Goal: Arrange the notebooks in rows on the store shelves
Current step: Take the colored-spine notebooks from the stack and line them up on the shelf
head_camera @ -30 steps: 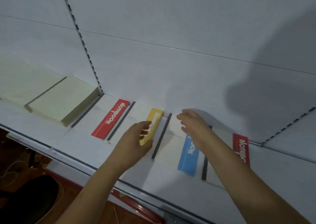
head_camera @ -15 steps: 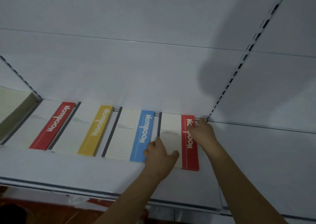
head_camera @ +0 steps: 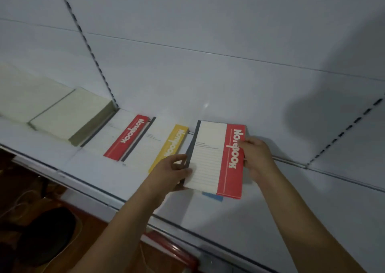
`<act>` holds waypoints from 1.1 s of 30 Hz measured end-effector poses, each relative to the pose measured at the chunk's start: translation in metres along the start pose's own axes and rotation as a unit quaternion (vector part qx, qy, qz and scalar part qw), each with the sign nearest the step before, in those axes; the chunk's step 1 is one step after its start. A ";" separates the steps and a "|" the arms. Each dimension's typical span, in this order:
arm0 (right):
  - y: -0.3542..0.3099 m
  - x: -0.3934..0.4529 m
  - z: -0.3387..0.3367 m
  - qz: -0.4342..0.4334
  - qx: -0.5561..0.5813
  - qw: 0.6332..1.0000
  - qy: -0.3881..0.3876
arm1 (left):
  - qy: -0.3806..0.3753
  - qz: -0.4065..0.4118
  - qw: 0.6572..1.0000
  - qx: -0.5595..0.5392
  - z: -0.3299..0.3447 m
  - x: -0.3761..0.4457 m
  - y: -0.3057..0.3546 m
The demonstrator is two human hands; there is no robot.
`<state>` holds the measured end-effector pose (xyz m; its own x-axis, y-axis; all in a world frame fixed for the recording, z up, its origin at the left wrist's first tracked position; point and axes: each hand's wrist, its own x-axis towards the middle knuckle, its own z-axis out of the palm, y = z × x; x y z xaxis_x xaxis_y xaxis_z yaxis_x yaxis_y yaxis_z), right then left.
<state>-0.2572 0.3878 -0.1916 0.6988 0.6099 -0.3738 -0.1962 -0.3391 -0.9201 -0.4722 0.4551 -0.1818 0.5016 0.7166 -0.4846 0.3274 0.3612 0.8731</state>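
My left hand (head_camera: 174, 174) and right hand (head_camera: 255, 158) pinch the red-banded notebook (head_camera: 218, 160) above the blue one (head_camera: 212, 196); I should lower it flat, squaring its edges beside the yellow notebook (head_camera: 169, 146).

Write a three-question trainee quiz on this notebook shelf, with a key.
1. True or false: both hands hold the red-banded notebook.
2. Which colour shows beneath it? A green, B blue, C black.
3. Fill in: the notebook beside the left hand has a ___ band.

Key: 1 true, the right hand grips its red edge, the left its dark spine. 2 B, the blue corner. 3 yellow, the yellow-banded notebook.
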 end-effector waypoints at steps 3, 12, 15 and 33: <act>-0.006 0.008 0.071 0.000 0.004 0.998 -0.062 | 0.041 0.019 0.997 0.065 -0.068 -0.006 -0.006; -0.033 0.024 0.240 0.047 -0.016 0.974 -0.223 | 0.226 0.082 0.932 0.272 -0.239 0.023 -0.016; -0.042 0.032 0.270 0.080 -0.019 0.969 -0.233 | 0.186 0.104 0.923 0.320 -0.262 0.031 -0.016; -0.075 0.030 0.310 0.204 -0.067 0.936 -0.278 | 0.179 0.029 0.857 0.483 -0.279 0.087 -0.024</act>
<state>-0.4345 0.6537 -0.1701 0.1115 0.6759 -0.7285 -0.2555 -0.6889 -0.6783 -0.6602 0.6748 -0.2302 0.3195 0.9158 -0.2434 0.9062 -0.2201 0.3611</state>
